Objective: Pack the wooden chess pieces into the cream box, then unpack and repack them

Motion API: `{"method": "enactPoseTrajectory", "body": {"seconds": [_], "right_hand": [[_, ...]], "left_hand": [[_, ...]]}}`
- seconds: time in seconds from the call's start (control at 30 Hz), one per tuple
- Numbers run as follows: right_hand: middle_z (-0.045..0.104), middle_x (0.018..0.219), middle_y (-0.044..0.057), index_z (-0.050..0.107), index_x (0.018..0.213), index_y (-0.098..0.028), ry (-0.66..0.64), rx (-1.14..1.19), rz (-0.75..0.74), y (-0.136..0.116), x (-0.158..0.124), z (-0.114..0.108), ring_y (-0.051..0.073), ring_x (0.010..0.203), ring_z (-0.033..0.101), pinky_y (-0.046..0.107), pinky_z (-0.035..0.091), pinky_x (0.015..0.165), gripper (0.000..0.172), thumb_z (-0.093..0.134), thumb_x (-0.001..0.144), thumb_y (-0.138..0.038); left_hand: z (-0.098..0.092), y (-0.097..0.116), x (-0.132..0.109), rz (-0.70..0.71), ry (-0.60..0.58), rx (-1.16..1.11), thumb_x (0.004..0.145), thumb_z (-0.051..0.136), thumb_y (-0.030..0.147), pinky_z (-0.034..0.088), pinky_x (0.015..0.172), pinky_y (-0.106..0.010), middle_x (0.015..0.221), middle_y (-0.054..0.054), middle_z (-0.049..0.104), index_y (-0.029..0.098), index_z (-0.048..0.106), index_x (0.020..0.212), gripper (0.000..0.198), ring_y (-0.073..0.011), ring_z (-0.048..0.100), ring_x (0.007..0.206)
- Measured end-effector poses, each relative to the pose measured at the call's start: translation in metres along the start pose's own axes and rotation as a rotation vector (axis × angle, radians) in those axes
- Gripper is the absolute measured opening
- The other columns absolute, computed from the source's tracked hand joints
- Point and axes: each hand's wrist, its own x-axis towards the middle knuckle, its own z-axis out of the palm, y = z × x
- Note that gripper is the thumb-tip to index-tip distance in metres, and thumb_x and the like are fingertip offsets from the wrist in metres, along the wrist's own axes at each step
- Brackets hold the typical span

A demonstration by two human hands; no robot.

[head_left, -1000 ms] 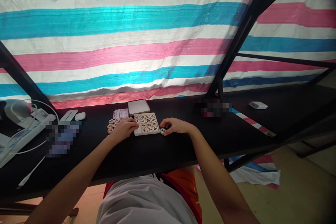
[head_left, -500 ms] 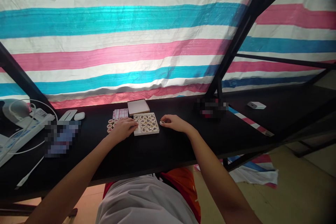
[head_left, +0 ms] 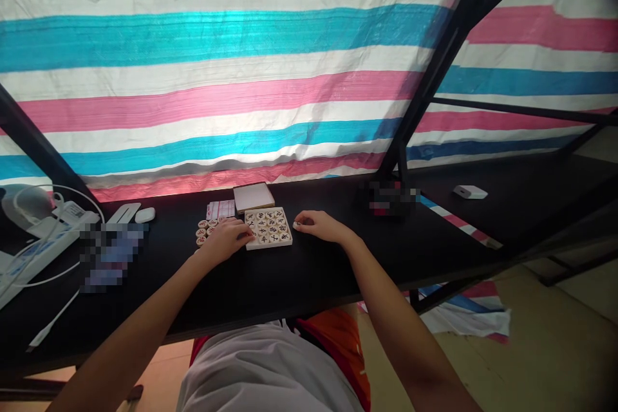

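A shallow white box (head_left: 269, 245) on the black table holds rows of round, pale Chinese chess pieces with dark characters. My left hand (head_left: 228, 236) reaches over the box's left wall. Its fingertips are closed on a chess piece at the near left corner, mostly hidden under them. Just beyond the right wall, my right hand (head_left: 319, 226) pinches another Chinese chess piece (head_left: 296, 225) between thumb and fingers. Red-marked chess pieces (head_left: 201, 232) lie in rows left of the box, partly covered by my left hand.
Behind the box lie a white box lid (head_left: 253, 196) and a red-lined paper (head_left: 221, 209). A power strip (head_left: 46, 251) with cables and a white earbud case (head_left: 145, 214) are at the left. A white charger (head_left: 470, 192) sits far right, past a black metal post (head_left: 402, 164).
My left fingertips have shifted slightly down toward the box's near left corner, showing more of the piece above. My right hand still pinches its chess piece in about the same place.
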Motion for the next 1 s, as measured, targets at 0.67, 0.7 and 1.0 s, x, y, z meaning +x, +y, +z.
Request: {"method": "enactPoseTrajectory", "body": {"seconds": [0.67, 0.7, 1.0], "right_hand": [[0.067, 0.089, 0.004, 0.067, 0.096, -0.021, 0.021, -0.022, -0.013, -0.002, -0.002, 0.001, 0.017, 0.081, 0.059, 0.029, 0.045, 0.075, 0.027, 0.059, 0.08, -0.041], [0.067, 0.089, 0.004, 0.067, 0.096, -0.021, 0.02, -0.02, -0.013, -0.002, -0.002, 0.0, 0.017, 0.081, 0.059, 0.03, 0.045, 0.075, 0.026, 0.059, 0.08, -0.041], [0.064, 0.084, 0.002, 0.063, 0.088, -0.02, 0.251, 0.006, -0.112, -0.016, -0.004, -0.001, 0.014, 0.071, 0.056, 0.028, 0.044, 0.069, 0.025, 0.057, 0.081, -0.042]], "left_hand": [[0.001, 0.002, -0.004, 0.08, -0.035, 0.026, 0.093, 0.043, 0.042, 0.04, 0.086, -0.033, 0.091, -0.004, 0.063, 0.024, 0.07, 0.091, 0.033, -0.0196, 0.055, 0.093], [0.001, 0.002, -0.004, 0.08, -0.03, 0.03, 0.093, 0.044, 0.042, 0.041, 0.085, -0.033, 0.091, -0.004, 0.063, 0.023, 0.07, 0.091, 0.032, -0.0196, 0.055, 0.093], [-0.005, 0.015, -0.005, 0.153, 0.092, 0.019, 0.095, 0.042, 0.036, 0.043, 0.083, -0.032, 0.092, -0.006, 0.063, 0.02, 0.066, 0.096, 0.029, -0.019, 0.056, 0.09]]}}
